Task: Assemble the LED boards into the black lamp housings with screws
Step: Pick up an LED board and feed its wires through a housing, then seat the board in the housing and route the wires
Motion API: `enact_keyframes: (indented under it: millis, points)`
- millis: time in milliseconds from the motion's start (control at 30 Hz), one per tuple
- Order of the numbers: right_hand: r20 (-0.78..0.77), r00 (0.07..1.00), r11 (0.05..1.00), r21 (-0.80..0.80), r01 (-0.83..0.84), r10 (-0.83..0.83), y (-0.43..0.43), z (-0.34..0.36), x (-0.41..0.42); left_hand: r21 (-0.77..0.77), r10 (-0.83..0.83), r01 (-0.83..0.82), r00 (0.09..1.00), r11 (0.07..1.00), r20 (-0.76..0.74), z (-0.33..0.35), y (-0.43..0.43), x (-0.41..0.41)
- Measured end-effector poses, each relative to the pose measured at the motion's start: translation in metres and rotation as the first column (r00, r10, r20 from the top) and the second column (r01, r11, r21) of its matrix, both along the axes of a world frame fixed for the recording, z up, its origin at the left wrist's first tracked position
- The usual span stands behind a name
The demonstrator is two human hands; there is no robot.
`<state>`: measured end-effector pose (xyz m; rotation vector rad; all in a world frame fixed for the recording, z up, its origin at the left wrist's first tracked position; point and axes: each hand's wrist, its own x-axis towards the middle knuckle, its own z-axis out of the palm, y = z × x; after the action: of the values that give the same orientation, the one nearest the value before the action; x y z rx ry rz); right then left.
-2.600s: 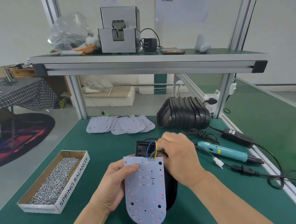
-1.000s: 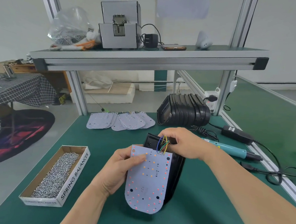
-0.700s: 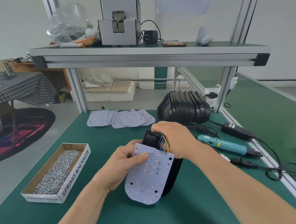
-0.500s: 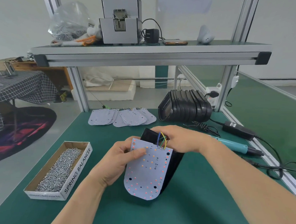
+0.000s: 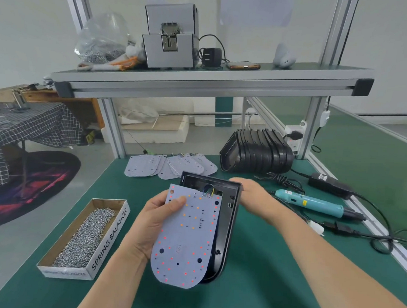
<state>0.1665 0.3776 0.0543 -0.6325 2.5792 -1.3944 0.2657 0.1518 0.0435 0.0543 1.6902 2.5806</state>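
Observation:
My left hand (image 5: 154, 224) holds a white LED board (image 5: 187, 238) dotted with red and orange LEDs, thumb pressed on its upper left face. The board lies tilted over an open black lamp housing (image 5: 226, 229), with coloured wires running from the board's top edge into the housing. My right hand (image 5: 252, 192) grips the housing's far right corner from behind; its fingers are partly hidden. Both parts are raised above the green table (image 5: 273, 277). A cardboard box of screws (image 5: 85, 237) sits to the left. A teal electric screwdriver (image 5: 313, 204) lies to the right.
A stack of black housings (image 5: 257, 152) and several spare LED boards (image 5: 170, 166) lie at the table's back. A black power adapter (image 5: 329, 184) and cables (image 5: 371, 235) trail along the right edge. An aluminium shelf (image 5: 211, 80) overhead carries a grey screw feeder (image 5: 169, 40).
My right hand moved from the wires at the board's top to the housing's right corner. The wires now sit inside the housing, and board and housing have tilted more upright toward me.

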Motion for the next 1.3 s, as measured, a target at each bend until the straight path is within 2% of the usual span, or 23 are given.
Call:
enact_keyframes:
  millis: [67,133,200,233,267,300,333,367,433,467,600,733,833,933,1033,1167,1300]
  points:
    - [-0.079,0.996,0.993,0.109,0.047,-0.039,-0.002,-0.008,0.002,-0.032,0.047,-0.046,0.999,0.998,0.012,0.000,0.003,-0.001]
    - [-0.165,0.979,0.990,0.046,0.131,-0.122,-0.003,-0.013,0.011,-0.100,0.102,-0.101,0.995,0.990,0.005,0.001,0.005,-0.002]
    - [-0.339,0.872,0.932,-0.211,0.295,-0.353,-0.004,-0.014,0.028,-0.162,0.157,-0.157,0.987,0.974,-0.015,-0.001,0.005,-0.003]
    - [-0.430,0.784,0.882,-0.356,0.308,-0.448,-0.006,-0.010,0.040,-0.187,0.179,-0.181,0.983,0.965,-0.026,-0.002,0.006,-0.004]
    - [-0.535,0.697,0.865,-0.423,0.268,-0.477,-0.009,-0.005,0.051,-0.212,0.199,-0.203,0.979,0.956,-0.041,-0.002,0.007,-0.004]
    - [-0.640,0.638,0.898,-0.381,0.219,-0.427,-0.011,-0.001,0.060,-0.238,0.210,-0.219,0.976,0.946,-0.063,-0.003,0.008,-0.005]
    - [-0.718,0.618,0.946,-0.268,0.182,-0.322,-0.013,0.000,0.065,-0.257,0.211,-0.226,0.974,0.940,-0.083,-0.004,0.010,-0.006]
    - [-0.735,0.644,0.976,-0.128,0.176,-0.213,-0.015,0.001,0.066,-0.266,0.204,-0.222,0.974,0.938,-0.095,-0.005,0.012,-0.007]
    - [-0.648,0.754,0.982,0.050,0.180,-0.105,-0.017,0.002,0.065,-0.265,0.193,-0.212,0.976,0.941,-0.098,-0.004,0.015,-0.008]
    - [-0.615,0.783,0.984,0.060,0.166,-0.095,-0.016,0.002,0.063,-0.264,0.202,-0.220,0.975,0.939,-0.093,-0.004,0.016,-0.009]
    - [-0.577,0.810,0.994,-0.064,0.086,-0.107,-0.010,0.005,0.054,-0.245,0.257,-0.265,0.964,0.933,-0.062,-0.003,0.016,-0.013]
    - [-0.447,0.891,0.997,-0.006,0.081,-0.076,-0.012,0.001,0.046,-0.209,0.254,-0.257,0.966,0.943,-0.045,-0.005,0.021,-0.015]
    - [-0.300,0.942,0.977,-0.192,0.095,-0.151,-0.016,0.001,0.043,-0.229,0.279,-0.287,0.958,0.930,-0.066,-0.008,0.026,-0.018]
    - [-0.173,0.947,0.891,-0.417,0.180,-0.272,-0.018,-0.001,0.036,-0.259,0.291,-0.309,0.951,0.915,-0.108,-0.009,0.028,-0.020]
    - [-0.129,0.933,0.829,-0.511,0.229,-0.337,-0.019,0.002,0.032,-0.278,0.297,-0.327,0.944,0.903,-0.145,-0.013,0.031,-0.020]
    - [-0.250,0.918,0.913,-0.348,0.212,-0.308,-0.017,0.000,0.028,-0.256,0.303,-0.342,0.936,0.904,-0.180,-0.014,0.036,-0.025]
    - [-0.277,0.935,0.960,-0.230,0.159,-0.221,-0.009,0.002,0.024,-0.224,0.301,-0.332,0.940,0.916,-0.158,-0.012,0.033,-0.028]
